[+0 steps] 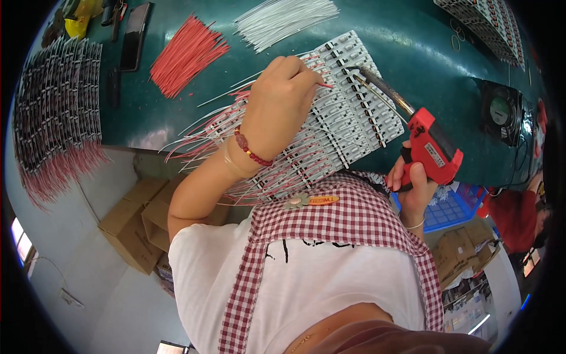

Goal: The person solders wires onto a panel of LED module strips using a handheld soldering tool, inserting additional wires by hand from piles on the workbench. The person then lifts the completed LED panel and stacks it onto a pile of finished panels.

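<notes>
One flat panel of pale circuit boards (368,121) is lying on the smooth green table (413,35), in front of the person; it is bearing rows of small dark parts, and thin red and white wires, too many for counting, are sticking out from its left side. Over the panel, the left hand (287,88) is bending its fingers almost closed and is pinching one red wire (323,85); this hand is covering part of the boards. Right of the panel, the right hand (413,177) is wrapping its fingers around one red plastic soldering gun (433,147), whose slim metal tip is reaching above the panel; whether it is touching, I cannot tell. Beyond the panel, two loose bundles are lying: one red bundle (188,56), one white bundle (286,22). Farther left of the panel, one black phone (135,36) is resting.
</notes>
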Tool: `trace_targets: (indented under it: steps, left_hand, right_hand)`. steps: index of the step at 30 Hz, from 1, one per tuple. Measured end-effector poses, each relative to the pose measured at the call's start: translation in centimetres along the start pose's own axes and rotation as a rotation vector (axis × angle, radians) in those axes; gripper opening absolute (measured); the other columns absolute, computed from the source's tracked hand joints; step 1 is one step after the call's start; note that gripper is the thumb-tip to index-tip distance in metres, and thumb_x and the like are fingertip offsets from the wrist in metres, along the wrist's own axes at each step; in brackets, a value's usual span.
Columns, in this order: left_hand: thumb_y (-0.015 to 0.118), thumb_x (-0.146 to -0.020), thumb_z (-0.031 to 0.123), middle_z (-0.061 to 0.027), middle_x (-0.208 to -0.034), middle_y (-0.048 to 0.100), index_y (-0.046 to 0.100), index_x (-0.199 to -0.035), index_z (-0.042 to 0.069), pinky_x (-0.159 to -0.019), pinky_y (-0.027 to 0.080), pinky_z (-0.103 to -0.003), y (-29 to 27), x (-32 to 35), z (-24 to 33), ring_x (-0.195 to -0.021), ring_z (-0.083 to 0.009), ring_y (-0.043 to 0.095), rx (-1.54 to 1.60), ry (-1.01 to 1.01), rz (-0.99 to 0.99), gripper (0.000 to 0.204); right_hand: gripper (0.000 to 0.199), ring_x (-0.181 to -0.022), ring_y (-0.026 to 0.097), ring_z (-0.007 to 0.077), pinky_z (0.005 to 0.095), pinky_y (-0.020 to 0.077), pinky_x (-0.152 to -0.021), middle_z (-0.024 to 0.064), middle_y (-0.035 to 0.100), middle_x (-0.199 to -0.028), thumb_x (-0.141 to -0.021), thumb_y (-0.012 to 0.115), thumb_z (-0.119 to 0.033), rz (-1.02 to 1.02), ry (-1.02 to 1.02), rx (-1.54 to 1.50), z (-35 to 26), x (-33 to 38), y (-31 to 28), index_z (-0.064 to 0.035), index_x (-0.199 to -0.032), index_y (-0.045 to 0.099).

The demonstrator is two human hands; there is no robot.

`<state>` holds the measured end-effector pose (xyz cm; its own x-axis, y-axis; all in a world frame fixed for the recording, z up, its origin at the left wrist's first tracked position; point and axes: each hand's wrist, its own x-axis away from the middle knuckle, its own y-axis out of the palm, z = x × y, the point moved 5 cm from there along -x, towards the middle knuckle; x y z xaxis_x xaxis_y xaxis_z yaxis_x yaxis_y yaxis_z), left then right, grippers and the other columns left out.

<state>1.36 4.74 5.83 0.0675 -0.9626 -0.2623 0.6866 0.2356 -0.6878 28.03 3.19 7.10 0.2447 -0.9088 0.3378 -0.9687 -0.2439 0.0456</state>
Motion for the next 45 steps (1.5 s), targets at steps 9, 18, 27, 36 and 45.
trace_targets:
  steps: [9, 18, 27, 36, 45]
  left_hand:
    - [0.069, -0.077, 0.001, -0.0087, -0.082, 0.064, 0.07, -0.085, 0.005, -0.066, 0.051, -0.034, -0.6, -0.4, 0.8, -0.075, -0.0255, 0.062, 0.01, -0.007, -0.025, 0.009]
    - [0.068, -0.079, -0.003, -0.0085, -0.081, 0.068, 0.071, -0.088, 0.003, -0.062, 0.05, -0.026, -1.3, -0.2, 0.5, -0.07, -0.0188, 0.065, 0.187, -0.107, -0.069, 0.011]
    - [0.072, -0.075, -0.001, -0.0064, -0.072, 0.057, 0.072, -0.09, 0.005, -0.06, 0.045, -0.031, 0.1, 0.4, 1.0, -0.067, -0.0206, 0.057, 0.09, -0.065, -0.068, 0.016]
    - [0.062, -0.071, 0.004, -0.0062, -0.079, 0.05, 0.068, -0.092, 0.004, -0.067, 0.043, -0.034, 3.3, 1.6, 1.0, -0.076, -0.0227, 0.052, -0.153, 0.186, 0.032, 0.022]
    - [0.061, -0.072, 0.005, -0.0067, -0.078, 0.048, 0.066, -0.089, 0.004, -0.066, 0.041, -0.035, 3.6, 1.4, 0.6, -0.074, -0.023, 0.051, -0.154, 0.173, 0.076, 0.018]
  right_hand:
    - [0.049, -0.044, 0.045, 0.0118, 0.0263, 0.0434, -0.046, 0.0075, 0.05, -0.062, -0.094, 0.057, -0.034, -0.006, 0.001, 0.005, 0.0, 0.1, -0.6, 0.0067, -0.12, 0.047]
    - [0.05, -0.044, 0.046, 0.0119, 0.0259, 0.0432, -0.045, 0.0076, 0.05, -0.062, -0.093, 0.058, -0.033, -0.027, -0.02, -0.014, 0.1, 0.1, -1.1, 0.0073, -0.121, 0.047]
    - [0.045, -0.047, 0.048, 0.0119, 0.0248, 0.0431, -0.046, 0.0086, 0.055, -0.064, -0.092, 0.06, -0.025, -0.019, -0.021, -0.123, 0.6, 0.4, -1.6, 0.0079, -0.122, 0.05]
    - [0.045, -0.048, 0.048, 0.0116, 0.0258, 0.0429, -0.047, 0.0074, 0.053, -0.065, -0.094, 0.058, -0.025, -0.062, 0.021, 0.02, 1.7, 0.5, -1.0, 0.0073, -0.124, 0.048]
    - [0.039, -0.052, 0.048, 0.0118, 0.0254, 0.0411, -0.049, 0.0072, 0.054, -0.067, -0.093, 0.057, -0.016, -0.091, 0.002, 0.255, 2.0, 1.0, -1.1, 0.0058, -0.125, 0.048]
